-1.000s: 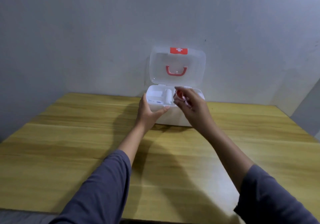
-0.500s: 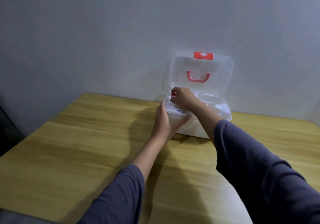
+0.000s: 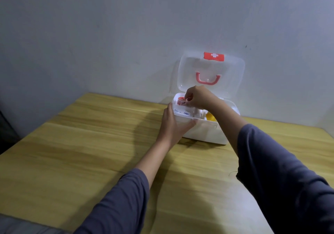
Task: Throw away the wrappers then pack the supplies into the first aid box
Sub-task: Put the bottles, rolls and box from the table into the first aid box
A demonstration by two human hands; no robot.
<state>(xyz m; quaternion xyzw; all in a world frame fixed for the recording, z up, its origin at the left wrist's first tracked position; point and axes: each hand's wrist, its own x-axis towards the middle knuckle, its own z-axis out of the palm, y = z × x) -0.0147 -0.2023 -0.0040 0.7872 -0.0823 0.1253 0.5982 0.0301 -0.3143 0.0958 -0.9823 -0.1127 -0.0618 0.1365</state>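
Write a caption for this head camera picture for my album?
Right hand lowers a small red roll into the open first aid box while the left hand steadies it.

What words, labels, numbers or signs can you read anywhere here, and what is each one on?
White cross on a red tab, no letters: at the top of the open lid of the first aid box.
Dark print on white packets in the box's tray: too small and blurred to read.
Red and white roll pinched by the right hand: any marking is too blurred to read.
No other text is visible.
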